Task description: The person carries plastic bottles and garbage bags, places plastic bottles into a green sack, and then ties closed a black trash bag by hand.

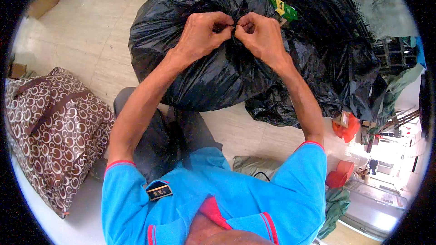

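Note:
A large, full black plastic bag (pixel 204 79) stands on the floor in front of me, its top gathered into folds. My left hand (pixel 204 31) and my right hand (pixel 260 34) meet at the gathered neck of the bag. Both hands pinch the black plastic between thumb and fingers, with the fingertips almost touching. Whether a knot or a tie lies between the fingertips is too small to tell.
More black bags (pixel 336 59) lie to the right, with a green and yellow packet (pixel 284 9) near my right hand. A brown patterned bag (pixel 59 131) stands at the left. Red objects (pixel 346 127) lie on the right. Pale floor (pixel 86 22) shows at upper left.

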{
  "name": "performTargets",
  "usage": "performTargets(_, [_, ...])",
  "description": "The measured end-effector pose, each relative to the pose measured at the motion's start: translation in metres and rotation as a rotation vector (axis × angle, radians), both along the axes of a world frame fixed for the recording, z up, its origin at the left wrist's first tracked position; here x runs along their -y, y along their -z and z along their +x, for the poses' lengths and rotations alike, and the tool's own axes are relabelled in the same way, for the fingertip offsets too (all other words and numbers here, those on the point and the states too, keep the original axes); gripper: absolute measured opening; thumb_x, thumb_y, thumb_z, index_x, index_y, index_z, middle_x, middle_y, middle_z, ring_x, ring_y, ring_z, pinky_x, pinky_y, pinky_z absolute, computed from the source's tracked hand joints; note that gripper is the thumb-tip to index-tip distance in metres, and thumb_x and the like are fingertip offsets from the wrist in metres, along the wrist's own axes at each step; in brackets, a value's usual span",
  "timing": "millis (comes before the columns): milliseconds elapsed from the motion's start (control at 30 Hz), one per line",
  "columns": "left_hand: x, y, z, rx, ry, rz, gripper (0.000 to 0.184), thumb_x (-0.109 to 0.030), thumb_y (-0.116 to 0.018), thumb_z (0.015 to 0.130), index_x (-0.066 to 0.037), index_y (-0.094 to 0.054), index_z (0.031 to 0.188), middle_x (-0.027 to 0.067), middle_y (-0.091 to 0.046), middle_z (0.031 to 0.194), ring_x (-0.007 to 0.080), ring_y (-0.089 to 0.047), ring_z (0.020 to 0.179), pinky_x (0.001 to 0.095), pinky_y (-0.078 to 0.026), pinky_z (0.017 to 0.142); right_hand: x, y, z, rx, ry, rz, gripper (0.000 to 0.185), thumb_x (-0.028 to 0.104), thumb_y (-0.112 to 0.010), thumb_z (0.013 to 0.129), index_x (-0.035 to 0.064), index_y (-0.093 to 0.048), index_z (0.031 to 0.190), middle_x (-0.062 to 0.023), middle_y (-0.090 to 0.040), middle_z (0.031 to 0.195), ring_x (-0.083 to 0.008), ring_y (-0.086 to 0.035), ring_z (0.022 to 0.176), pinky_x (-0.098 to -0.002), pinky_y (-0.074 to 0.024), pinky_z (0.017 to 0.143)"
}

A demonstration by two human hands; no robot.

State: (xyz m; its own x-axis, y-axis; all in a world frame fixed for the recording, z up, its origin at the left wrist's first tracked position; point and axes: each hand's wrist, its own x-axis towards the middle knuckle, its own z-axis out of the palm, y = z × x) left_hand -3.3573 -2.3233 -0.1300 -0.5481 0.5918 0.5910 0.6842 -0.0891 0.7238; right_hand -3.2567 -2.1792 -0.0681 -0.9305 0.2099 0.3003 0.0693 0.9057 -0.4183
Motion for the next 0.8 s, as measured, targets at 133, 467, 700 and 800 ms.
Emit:
performTargets(133, [-0.0027, 0.0027, 0.0033, 0.025, -0.022, 0.053, 0.018, -0.011, -0.069, 0.078, 0.000, -0.070, 0.092, 0.0148, -0.071, 0.083, 0.0230, -0.071, 0.073, 0.0320, -0.056, 0.068, -0.0024, 0.0037, -0.0008, -0.060, -0.032, 0.024, 0.020, 0.021, -0.067, 0.075, 0.0021, -0.070, 0.080, -0.0184, -0.068, 0.075, -0.0345, -0.068, 0.072, -0.0427, -0.0539, 0.069])
performTargets(467, [-0.0055, 0.0078, 0.0075, 0.185, 0.001, 0.110, 0.020, -0.007, -0.071, 0.078, 0.001, -0.069, 0.097, 0.0132, -0.072, 0.088, 0.0185, -0.071, 0.079, 0.0303, -0.057, 0.073, -0.0024, 0.0062, -0.0005, -0.073, -0.027, -0.071, 0.019, 0.020, -0.068, 0.075, 0.0017, -0.069, 0.081, -0.0176, -0.069, 0.076, -0.0322, -0.069, 0.071, -0.0405, -0.0547, 0.068])
performTargets(700, [-0.0021, 0.0018, 0.0077, 0.416, 0.095, 0.032, 0.038, -0.005, -0.071, 0.080, -0.001, -0.063, 0.117, 0.0099, -0.071, 0.104, 0.0160, -0.067, 0.096, 0.0297, -0.054, 0.087, -0.0020, 0.0053, 0.0012, -0.077, -0.020, -0.126, 0.020, 0.020, -0.070, 0.075, 0.0012, -0.069, 0.081, -0.0166, -0.069, 0.074, -0.0282, -0.069, 0.068, -0.0379, -0.0549, 0.066])
performTargets(800, [-0.0020, -0.0001, 0.0077, 0.456, 0.090, 0.023, 0.035, -0.004, -0.070, 0.080, -0.001, -0.065, 0.114, 0.0092, -0.071, 0.103, 0.0151, -0.067, 0.094, 0.0291, -0.054, 0.086, -0.0022, 0.0037, 0.0012, -0.069, -0.035, -0.120, 0.020, 0.021, -0.070, 0.075, 0.0012, -0.069, 0.082, -0.0166, -0.069, 0.075, -0.0280, -0.069, 0.068, -0.0376, -0.0550, 0.066])
